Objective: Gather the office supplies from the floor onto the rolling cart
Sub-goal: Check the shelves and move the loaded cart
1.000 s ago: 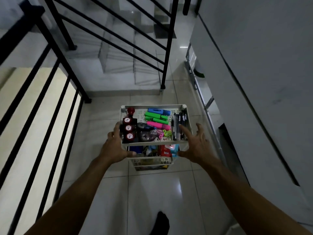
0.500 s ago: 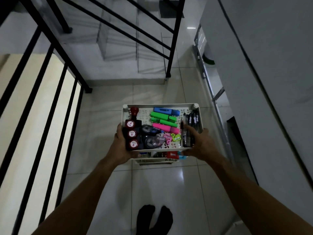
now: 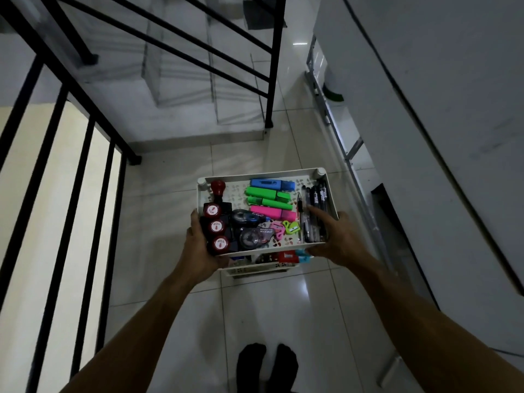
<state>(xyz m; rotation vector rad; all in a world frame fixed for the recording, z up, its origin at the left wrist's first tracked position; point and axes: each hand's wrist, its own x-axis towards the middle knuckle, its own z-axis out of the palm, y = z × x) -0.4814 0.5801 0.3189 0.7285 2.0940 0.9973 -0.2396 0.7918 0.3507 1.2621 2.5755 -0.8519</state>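
Note:
A white rolling cart [image 3: 263,176] stands on the tiled floor in front of me. Its top tray holds red-topped stamps [image 3: 216,226], tape dispensers [image 3: 249,236], blue, green and pink highlighters [image 3: 269,195], small pink and green sharpeners [image 3: 291,226] and black pens [image 3: 314,211]. My left hand [image 3: 198,245] grips the tray's near left corner. My right hand [image 3: 337,236] grips the near right corner, its fingers lying over the pens. More supplies show on a lower shelf [image 3: 286,256].
A black stair railing [image 3: 93,171] runs along the left. Steps [image 3: 198,89] rise behind the cart, with a black post [image 3: 270,80] at their foot. A white wall [image 3: 425,109] and a metal ladder [image 3: 337,117] are on the right. My dark-socked feet [image 3: 266,364] stand below.
My right hand closed from spread fingers onto the tray's right corner. The left hand kept its grip. The view has tilted downward, bringing both feet into sight.

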